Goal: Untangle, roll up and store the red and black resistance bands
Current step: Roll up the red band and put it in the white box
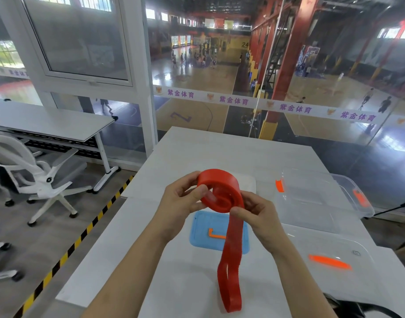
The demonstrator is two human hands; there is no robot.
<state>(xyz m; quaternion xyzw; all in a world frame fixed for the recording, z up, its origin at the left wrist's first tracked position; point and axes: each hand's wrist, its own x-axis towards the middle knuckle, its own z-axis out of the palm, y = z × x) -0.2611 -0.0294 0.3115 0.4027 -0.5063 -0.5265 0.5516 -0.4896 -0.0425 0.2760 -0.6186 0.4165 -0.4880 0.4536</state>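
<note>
The red resistance band (222, 189) is partly wound into a coil held above the white table (151, 260). Its loose tail (230, 271) hangs down in a loop toward the table's near edge. My left hand (183, 203) grips the coil's left side, thumb across the front of the roll. My right hand (254, 214) pinches the band where the tail leaves the coil. A dark shape at the bottom right corner (357, 309) may be the black band; I cannot tell.
A blue lid (201, 235) with an orange clip lies under the hands. A clear storage box (316, 198) with orange latches stands at the right, its clear lid (330, 258) in front of it. White office chairs (31, 175) stand left of the table, by a glass wall.
</note>
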